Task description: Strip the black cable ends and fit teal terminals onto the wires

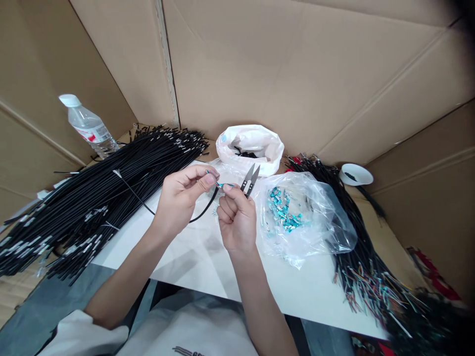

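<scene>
My left hand [181,195] pinches the end of a black cable [206,209] between thumb and fingers. From there the cable curves down behind this hand and shows again to its left. My right hand [237,215] is closed around small thread snips [251,182], their two blades pointing up and apart. Its thumb and index finger also press on a short teal strip or wire [225,185] at the cable's end. The two hands nearly meet above the white tabletop [185,262]; the finest details between the fingertips are too small to make out.
Many black cables [111,173] lie heaped at left, beside a plastic bottle [89,126]. Behind my hands stands a white bag [248,133]. A clear bag [322,212] holds teal scraps [284,210]. Stripped cables [356,247] and a white bowl [356,174] are at right. Cardboard walls [297,74] surround everything.
</scene>
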`<state>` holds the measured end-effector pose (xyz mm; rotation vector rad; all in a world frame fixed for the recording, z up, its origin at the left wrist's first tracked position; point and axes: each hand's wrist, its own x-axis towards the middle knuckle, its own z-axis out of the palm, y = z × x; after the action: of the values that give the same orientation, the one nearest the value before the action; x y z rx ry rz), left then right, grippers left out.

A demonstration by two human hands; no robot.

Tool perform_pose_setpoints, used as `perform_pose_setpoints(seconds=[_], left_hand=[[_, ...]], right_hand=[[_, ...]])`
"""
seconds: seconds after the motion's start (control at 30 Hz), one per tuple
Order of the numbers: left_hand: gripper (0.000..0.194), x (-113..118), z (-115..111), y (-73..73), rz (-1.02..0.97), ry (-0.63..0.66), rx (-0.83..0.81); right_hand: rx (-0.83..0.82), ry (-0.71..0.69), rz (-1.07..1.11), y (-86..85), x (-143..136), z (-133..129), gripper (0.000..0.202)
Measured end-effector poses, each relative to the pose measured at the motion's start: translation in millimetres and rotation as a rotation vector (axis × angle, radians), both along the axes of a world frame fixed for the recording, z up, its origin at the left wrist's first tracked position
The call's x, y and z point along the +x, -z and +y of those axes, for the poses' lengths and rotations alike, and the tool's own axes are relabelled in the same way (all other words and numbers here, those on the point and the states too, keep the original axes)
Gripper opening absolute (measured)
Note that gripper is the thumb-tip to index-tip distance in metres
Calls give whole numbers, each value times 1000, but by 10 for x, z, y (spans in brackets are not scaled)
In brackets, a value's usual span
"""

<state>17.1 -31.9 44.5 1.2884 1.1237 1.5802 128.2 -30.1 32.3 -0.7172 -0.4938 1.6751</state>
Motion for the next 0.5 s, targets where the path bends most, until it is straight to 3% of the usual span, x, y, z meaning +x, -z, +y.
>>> perform_pose_setpoints(seconds=[0.17, 0.37, 0.5], left_hand=[[27, -4, 16, 77, -64, 16, -45], [42, -7, -97, 257, 206, 36, -50], [23, 35, -164, 438, 229, 1, -117]], right_hand=[[47, -2, -17, -1, 29, 1, 37], [93, 148, -133, 19, 126, 61, 41], [94, 167, -171, 90, 192, 96, 37]])
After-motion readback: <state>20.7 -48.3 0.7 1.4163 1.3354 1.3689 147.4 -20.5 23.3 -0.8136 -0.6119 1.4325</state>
